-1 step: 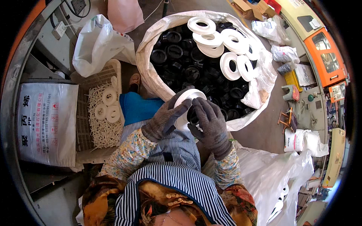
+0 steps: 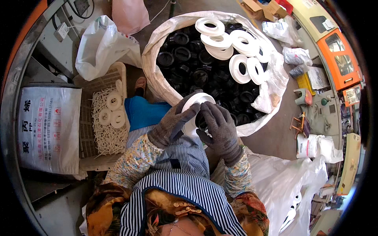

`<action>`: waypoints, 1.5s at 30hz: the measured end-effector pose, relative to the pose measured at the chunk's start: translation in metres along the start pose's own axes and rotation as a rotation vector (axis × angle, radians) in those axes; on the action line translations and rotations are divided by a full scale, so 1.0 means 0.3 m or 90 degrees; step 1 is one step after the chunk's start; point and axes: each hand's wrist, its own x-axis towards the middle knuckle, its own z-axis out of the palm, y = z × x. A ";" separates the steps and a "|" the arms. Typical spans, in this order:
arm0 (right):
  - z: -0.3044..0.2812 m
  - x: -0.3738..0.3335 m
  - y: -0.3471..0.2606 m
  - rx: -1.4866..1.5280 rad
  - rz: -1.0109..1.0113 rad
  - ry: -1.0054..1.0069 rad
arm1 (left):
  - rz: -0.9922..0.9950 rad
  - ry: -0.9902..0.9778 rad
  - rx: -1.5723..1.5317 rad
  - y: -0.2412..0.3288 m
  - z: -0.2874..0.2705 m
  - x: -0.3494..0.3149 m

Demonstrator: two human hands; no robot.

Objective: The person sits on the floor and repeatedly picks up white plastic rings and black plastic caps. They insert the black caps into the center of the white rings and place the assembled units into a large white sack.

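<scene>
Both my hands wear grey knit gloves and meet over my lap, at the near edge of a big white sack (image 2: 151,74). In my left hand (image 2: 170,122) a white plastic ring (image 2: 189,128) is gripped by its rim, tilted. My right hand (image 2: 219,128) is closed at the ring's right side, fingertips on the ring. Between its thumb and fingers shows part of a black plastic fitting (image 2: 201,121), mostly hidden by the glove. The sack is full of black ring-shaped fittings (image 2: 182,54), with several white flanged rings (image 2: 210,26) lying on top at the far right.
On the left stands a beige plastic crate (image 2: 87,138) with thin white plastic sticks and white rings (image 2: 114,100). A printed sack (image 2: 51,129) lies beyond it. At lower right is a translucent bag (image 2: 271,177) with white parts. A small stool (image 2: 301,125) and machines line the right.
</scene>
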 end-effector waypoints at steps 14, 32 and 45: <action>-0.041 -0.002 -0.007 0.003 -0.015 -0.002 | 0.139 -0.071 0.315 -0.073 -0.093 0.027; -0.020 0.027 -0.020 -0.021 0.083 -0.059 | 0.164 -0.099 0.271 -0.026 -0.079 0.022; -0.067 0.020 -0.032 -0.011 0.059 -0.112 | 0.122 -0.070 0.152 -0.052 -0.086 0.049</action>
